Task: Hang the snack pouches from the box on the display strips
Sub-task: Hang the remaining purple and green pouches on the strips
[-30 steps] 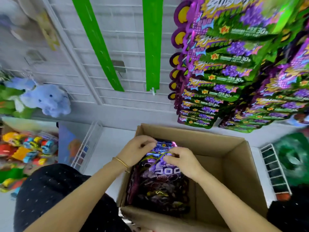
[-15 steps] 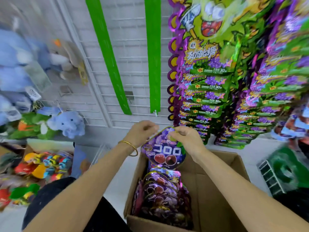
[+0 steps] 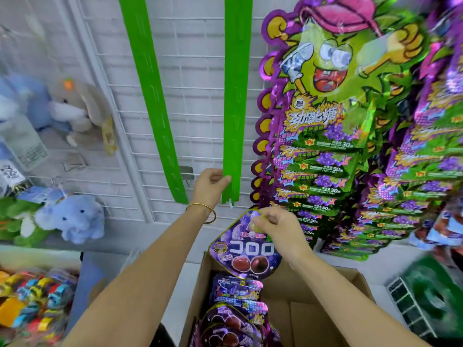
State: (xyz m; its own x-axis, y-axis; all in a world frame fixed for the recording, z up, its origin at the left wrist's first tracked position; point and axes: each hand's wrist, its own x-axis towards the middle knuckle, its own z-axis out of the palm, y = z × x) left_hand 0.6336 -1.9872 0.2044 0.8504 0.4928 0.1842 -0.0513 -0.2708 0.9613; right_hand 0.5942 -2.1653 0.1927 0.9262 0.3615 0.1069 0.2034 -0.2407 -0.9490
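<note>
a person's left hand [image 3: 209, 187] pinches the left edge of a green display strip [image 3: 236, 96] near its lower end, thumb in front and fingers curled behind. this strip hangs straight down a white wire grid panel [image 3: 195, 71]. a second green strip [image 3: 152, 96] hangs slanted to its left, and bare grid shows in the gap between the two. the right hand [image 3: 275, 229] pinches the top edge of a purple snack pouch [image 3: 246, 251], which hangs in the air just below the gripped strip's lower end and above the far left corner of an open cardboard box [image 3: 325, 296]. more purple pouches [image 3: 235, 316] stand packed along the box's left side; its right side shows bare cardboard. right of the gripped strip, a dense column of green and purple packets [image 3: 323, 146] hangs close beside it, leaving only a narrow slot of grid. at far left, a blue plush elephant [image 3: 72, 219] sits well apart from both hands.
</note>
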